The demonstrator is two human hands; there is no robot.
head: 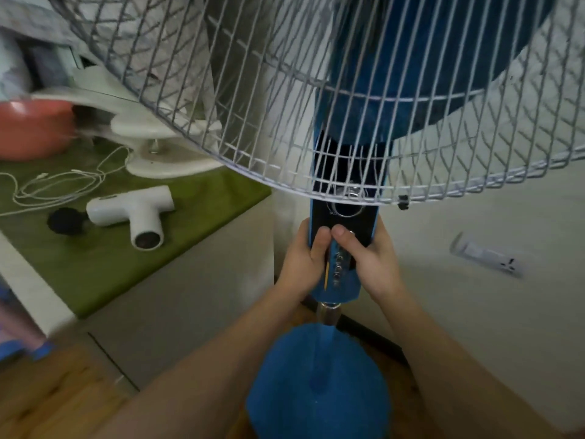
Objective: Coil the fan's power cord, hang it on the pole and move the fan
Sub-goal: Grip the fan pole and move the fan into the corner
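A blue pedestal fan stands right in front of me. Its white wire grille (348,106) fills the upper view, and blue blades show behind it. Below the grille is the blue-and-black control column (343,245) with a dial and a row of buttons. My left hand (302,258) grips the column's left side and my right hand (368,258) grips its right side, the two thumbs meeting on the front. The metal pole (329,313) runs down to the round blue base (316,384) on the floor. The power cord is not visible.
On the left, a low cabinet with a green mat (104,258) holds a white massage gun (133,213), thin white cables (53,185), a white stand (158,147) and a red bowl (34,128). A white wall socket (489,255) sits on the wall at right. Wooden floor (47,403) lies below.
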